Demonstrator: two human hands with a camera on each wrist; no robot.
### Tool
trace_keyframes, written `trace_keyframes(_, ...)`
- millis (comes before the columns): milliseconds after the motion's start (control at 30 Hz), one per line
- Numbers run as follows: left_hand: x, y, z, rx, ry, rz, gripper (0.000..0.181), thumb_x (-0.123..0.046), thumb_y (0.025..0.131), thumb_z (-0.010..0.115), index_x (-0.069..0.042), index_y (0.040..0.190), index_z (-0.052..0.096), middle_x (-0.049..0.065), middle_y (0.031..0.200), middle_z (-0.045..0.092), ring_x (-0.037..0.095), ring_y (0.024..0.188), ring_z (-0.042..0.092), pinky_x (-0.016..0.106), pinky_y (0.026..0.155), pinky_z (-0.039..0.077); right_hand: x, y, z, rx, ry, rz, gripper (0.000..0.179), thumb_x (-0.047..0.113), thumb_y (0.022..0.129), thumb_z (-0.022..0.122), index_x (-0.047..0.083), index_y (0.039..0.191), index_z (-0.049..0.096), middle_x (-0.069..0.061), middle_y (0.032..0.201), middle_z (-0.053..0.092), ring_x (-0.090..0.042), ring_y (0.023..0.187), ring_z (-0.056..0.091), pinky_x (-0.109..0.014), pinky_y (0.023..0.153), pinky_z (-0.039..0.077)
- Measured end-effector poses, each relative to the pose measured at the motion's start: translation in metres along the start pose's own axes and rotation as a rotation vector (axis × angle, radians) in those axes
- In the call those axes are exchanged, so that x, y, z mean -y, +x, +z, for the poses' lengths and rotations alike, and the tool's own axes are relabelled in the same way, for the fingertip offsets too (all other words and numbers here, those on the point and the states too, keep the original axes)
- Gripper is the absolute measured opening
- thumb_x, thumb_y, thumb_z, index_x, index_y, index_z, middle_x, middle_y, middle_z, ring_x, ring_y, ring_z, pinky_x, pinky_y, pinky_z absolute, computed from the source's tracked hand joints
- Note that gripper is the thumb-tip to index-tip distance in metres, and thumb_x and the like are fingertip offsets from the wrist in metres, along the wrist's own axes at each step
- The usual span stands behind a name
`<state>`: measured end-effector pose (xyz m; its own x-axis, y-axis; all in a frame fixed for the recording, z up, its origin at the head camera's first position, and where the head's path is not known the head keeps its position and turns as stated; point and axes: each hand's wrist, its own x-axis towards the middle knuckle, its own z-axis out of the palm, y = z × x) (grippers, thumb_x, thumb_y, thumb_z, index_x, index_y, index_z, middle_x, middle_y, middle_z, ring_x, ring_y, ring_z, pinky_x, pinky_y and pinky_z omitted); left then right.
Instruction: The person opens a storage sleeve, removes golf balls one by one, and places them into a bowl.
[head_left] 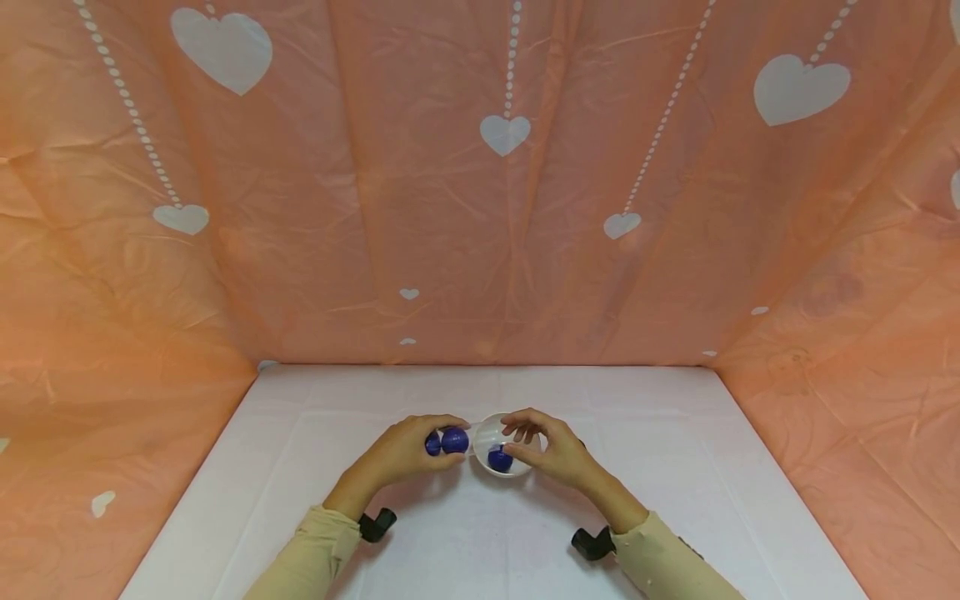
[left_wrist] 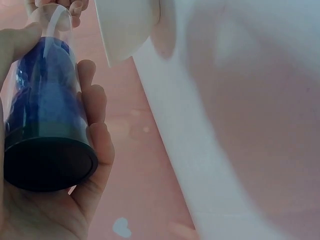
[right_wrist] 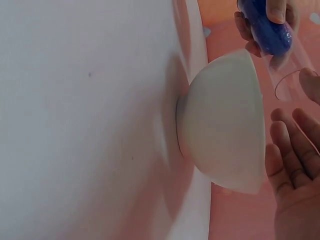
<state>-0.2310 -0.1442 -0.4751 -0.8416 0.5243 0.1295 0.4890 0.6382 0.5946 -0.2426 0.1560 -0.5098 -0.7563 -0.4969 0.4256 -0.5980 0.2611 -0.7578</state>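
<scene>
My left hand (head_left: pixel 412 446) grips a clear plastic tube (left_wrist: pixel 50 85) with a dark round base, tilted with its open end toward the bowl. Inside the tube sit two dark blue balls (head_left: pixel 454 440). A white bowl (right_wrist: pixel 222 122) stands upright on the table beside the tube's mouth. Another blue ball (head_left: pixel 500 458) shows within the bowl's rim in the head view. Over the bowl hovers my right hand (head_left: pixel 551 450), fingers spread and slightly bent, with nothing between them. Its thumb (right_wrist: pixel 311 84) is close to the tube's mouth; whether they touch I cannot tell.
A white cloth covers the table (head_left: pixel 510 542). Orange curtains (head_left: pixel 450 208) with white hearts hang behind and at both sides. A black wrist mount (head_left: pixel 377 525) sits under the left wrist, and another black mount (head_left: pixel 592 544) under the right.
</scene>
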Motion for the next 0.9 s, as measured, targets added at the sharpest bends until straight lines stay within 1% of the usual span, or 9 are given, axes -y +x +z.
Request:
trace_keyframes(133,-0.0012,0.0005,-0.0007,-0.002,0.009,0.008,0.049,-0.04,0.093,0.085,-0.022,0.136,0.073,0.002,0.128,0.076,0.021,0.11,0.071,0.046,0.093,0.057,0.002,0.0006,0.0014,0.022,0.014,-0.002,0.037,0.008,0.096,0.082,0.0,0.129,0.071,-0.012,0.111,0.077,-0.021,0.091,0.067,-0.047,0.081,0.057)
trace_keyframes(267,-0.0026,0.0005,-0.0017,-0.002,0.025,0.015,0.049,-0.04,0.093,0.085,-0.022,0.137,0.073,0.001,0.127,0.076,0.019,0.108,0.071,0.045,0.091,0.057,0.0026,0.0006,0.0024,0.033,0.015,0.016,0.038,0.011,0.096,0.082,0.001,0.131,0.07,-0.011,0.113,0.076,-0.024,0.092,0.067,-0.046,0.083,0.058)
trace_keyframes(500,-0.005,0.0008,-0.0039,0.004,0.045,0.004,0.049,-0.038,0.092,0.085,-0.024,0.138,0.073,0.001,0.127,0.076,0.017,0.104,0.07,0.043,0.087,0.057,0.0035,0.0003,0.0027,0.041,0.045,0.05,0.039,0.011,0.096,0.082,0.003,0.133,0.07,-0.009,0.114,0.076,-0.017,0.094,0.067,-0.044,0.086,0.058)
trace_keyframes(733,-0.0069,0.0018,-0.0056,0.006,0.063,-0.012,0.049,-0.037,0.091,0.086,-0.025,0.137,0.073,-0.001,0.123,0.076,0.014,0.099,0.068,0.043,0.085,0.057,0.0035,0.0001,0.004,0.036,0.09,0.053,0.037,0.008,0.096,0.081,0.004,0.131,0.07,-0.01,0.113,0.078,-0.015,0.096,0.069,-0.038,0.09,0.058)
trace_keyframes(900,-0.0084,0.0019,-0.0074,0.0,0.088,0.007,0.048,-0.038,0.091,0.086,-0.024,0.136,0.074,-0.003,0.119,0.076,0.012,0.096,0.067,0.041,0.082,0.056,0.0017,0.0005,0.0044,0.025,0.107,0.04,0.035,0.006,0.095,0.082,0.003,0.129,0.071,-0.011,0.113,0.078,-0.016,0.097,0.07,-0.032,0.09,0.058)
